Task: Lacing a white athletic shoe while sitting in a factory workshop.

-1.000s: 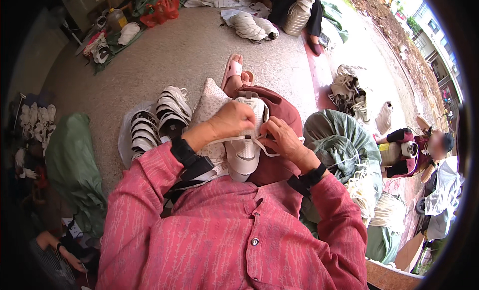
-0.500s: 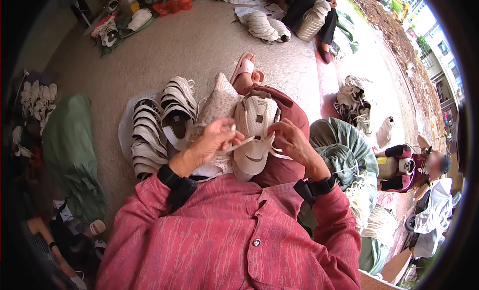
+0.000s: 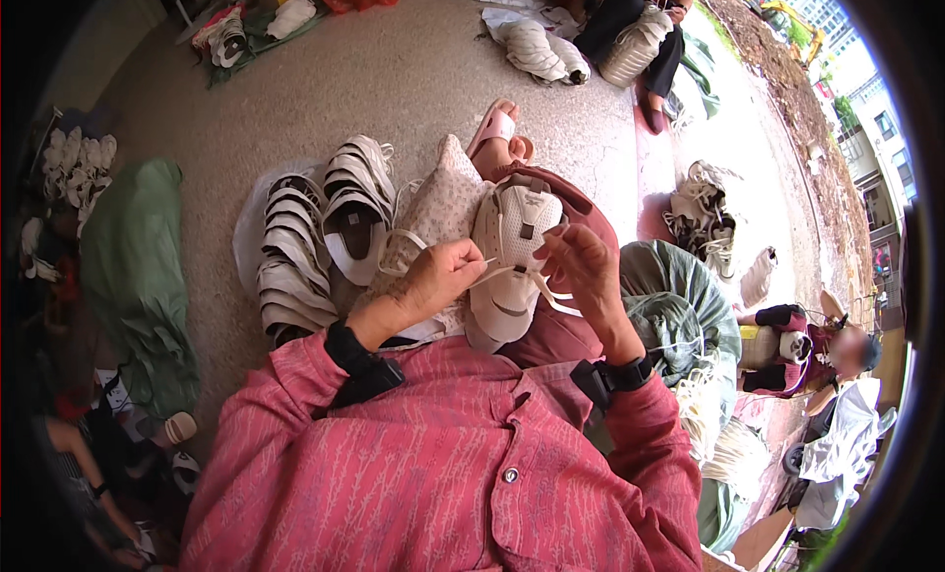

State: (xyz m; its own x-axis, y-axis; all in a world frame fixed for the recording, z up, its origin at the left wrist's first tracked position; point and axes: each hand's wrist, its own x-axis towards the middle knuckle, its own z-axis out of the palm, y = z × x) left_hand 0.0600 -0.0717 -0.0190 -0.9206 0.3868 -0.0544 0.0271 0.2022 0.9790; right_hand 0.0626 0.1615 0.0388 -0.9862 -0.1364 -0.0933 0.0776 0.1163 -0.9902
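Observation:
A white and beige sneaker upper (image 3: 504,311) lies on my lap with its toe toward me. A flat white shoelace (image 3: 553,298) crosses its lower eyelets, and a loop hangs on the right side. My left hand (image 3: 443,279) is closed in a pinch on the lace at the upper's left edge; a lace loop rises behind the knuckles. Above the right edge my right hand (image 3: 583,267) pinches the lace between thumb and fingers, its other fingers curled. Beneath the left forearm lies a patterned cloth pad (image 3: 433,206).
Two stacks of nested shoe uppers (image 3: 293,252) stand left on the floor. A green sack (image 3: 138,277) is farther left. By my right knee sits a green bag (image 3: 679,286) with bundles of white laces (image 3: 740,454). Co-workers with uppers sit ahead and at right.
My right hand has lifted a little away from the upper. The left hand has moved right, its fingers drawn closer together. The whole view has shifted slightly.

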